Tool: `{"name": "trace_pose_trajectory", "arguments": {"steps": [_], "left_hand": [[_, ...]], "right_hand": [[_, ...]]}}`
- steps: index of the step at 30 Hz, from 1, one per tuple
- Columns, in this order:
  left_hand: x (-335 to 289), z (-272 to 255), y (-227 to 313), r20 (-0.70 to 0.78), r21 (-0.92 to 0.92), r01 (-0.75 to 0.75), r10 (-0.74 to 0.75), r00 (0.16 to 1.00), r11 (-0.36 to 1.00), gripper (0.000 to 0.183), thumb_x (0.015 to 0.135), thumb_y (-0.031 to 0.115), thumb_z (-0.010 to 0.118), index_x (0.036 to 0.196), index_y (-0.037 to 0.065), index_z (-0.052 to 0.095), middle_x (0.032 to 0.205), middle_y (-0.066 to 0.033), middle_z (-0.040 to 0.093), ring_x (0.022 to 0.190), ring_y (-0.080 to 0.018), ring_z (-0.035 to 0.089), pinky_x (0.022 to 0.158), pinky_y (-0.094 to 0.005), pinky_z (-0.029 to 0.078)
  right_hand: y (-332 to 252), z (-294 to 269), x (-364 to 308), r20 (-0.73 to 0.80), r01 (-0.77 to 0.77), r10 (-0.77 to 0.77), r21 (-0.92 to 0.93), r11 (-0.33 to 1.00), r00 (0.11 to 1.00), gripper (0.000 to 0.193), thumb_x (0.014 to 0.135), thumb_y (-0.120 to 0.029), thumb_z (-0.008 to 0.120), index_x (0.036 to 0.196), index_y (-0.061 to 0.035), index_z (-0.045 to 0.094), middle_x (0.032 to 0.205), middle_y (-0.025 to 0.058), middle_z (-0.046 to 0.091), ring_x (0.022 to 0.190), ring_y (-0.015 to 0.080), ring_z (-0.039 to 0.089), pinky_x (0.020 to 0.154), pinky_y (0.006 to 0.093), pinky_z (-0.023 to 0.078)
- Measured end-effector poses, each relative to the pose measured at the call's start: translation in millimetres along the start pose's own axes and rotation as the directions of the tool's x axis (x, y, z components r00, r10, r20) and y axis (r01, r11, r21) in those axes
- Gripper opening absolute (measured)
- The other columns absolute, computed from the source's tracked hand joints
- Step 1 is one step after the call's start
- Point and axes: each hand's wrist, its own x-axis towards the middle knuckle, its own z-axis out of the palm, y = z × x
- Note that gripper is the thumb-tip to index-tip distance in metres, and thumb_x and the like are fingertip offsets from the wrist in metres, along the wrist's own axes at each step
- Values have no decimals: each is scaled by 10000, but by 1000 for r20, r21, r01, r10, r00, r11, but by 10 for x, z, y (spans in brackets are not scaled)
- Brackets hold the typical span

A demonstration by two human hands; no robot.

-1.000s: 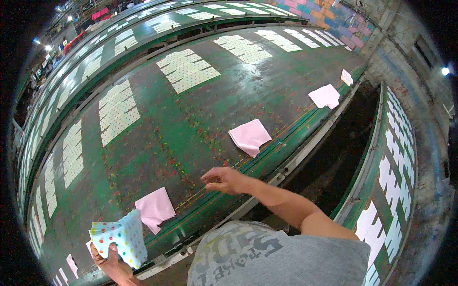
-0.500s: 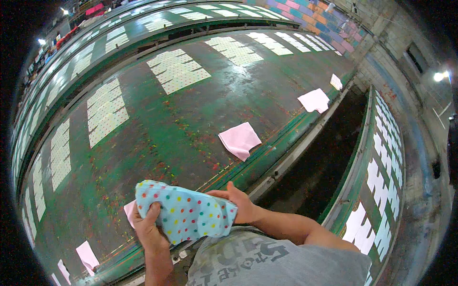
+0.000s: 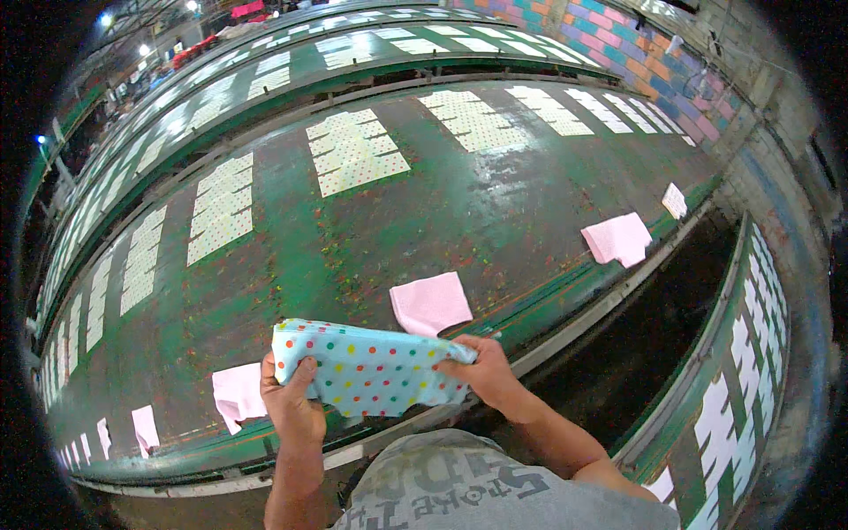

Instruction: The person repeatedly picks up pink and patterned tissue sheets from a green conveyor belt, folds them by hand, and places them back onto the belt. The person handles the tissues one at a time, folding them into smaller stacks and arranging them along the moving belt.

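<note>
A light blue fabric stack [image 3: 375,373] with multicoloured polka dots is stretched between my hands, just above the near edge of the long table. My left hand [image 3: 296,393] grips its left end, thumb on top and fingers underneath. At the right end, my right hand [image 3: 481,367] is closed on the corner, where the cloth bunches a little. Beyond the fabric a folded pink cloth piece [image 3: 431,302] lies on the table. Another pink piece [image 3: 238,396] rests close to my left hand, partly hidden by it.
The long green, paint-specked table [image 3: 291,265] carries rows of dotted pale fabric pieces [image 3: 358,152] along its far side. More pink pieces [image 3: 616,238] lie along the near edge. To the right, past a dark gap, stands another table with white pieces [image 3: 720,420].
My hands have spread the dotted fabric wider, with the right hand now gripping its right corner. The view has shifted, so the table's pieces appear in different places.
</note>
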Motion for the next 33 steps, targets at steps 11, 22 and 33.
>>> {"name": "trace_pose_trajectory", "arguments": {"steps": [11, 22, 33], "left_hand": [[-170, 1205, -776, -71, 42, 171, -167, 983, 984, 438, 885, -39, 796, 1273, 43, 611, 1110, -76, 726, 934, -159, 711, 807, -342, 597], [351, 944, -1324, 27, 331, 125, -142, 989, 935, 774, 991, 140, 735, 1623, 25, 303, 1525, -240, 493, 1208, -300, 643, 997, -420, 572], [451, 84, -1758, 327, 944, -294, 311, 892, -150, 718, 923, 311, 756, 1507, 8, 469, 1593, -230, 408, 1547, -508, 262, 1268, -641, 197]], "right_hand": [[-430, -1278, 162, -85, 119, -88, 506, 854, 992, 173, 1003, -137, 728, 1134, -24, 720, 1009, 58, 775, 805, 136, 729, 729, 323, 607], [-1345, -1592, 198, -292, 293, -133, 618, 730, 947, 243, 1058, -233, 666, 1231, -64, 641, 1089, 52, 737, 926, 182, 745, 785, 383, 622], [-1083, -1965, 1390, -454, 352, -67, 581, 734, 888, 208, 1035, -93, 655, 1234, -37, 638, 1070, 78, 727, 944, 225, 735, 803, 420, 624]]}}
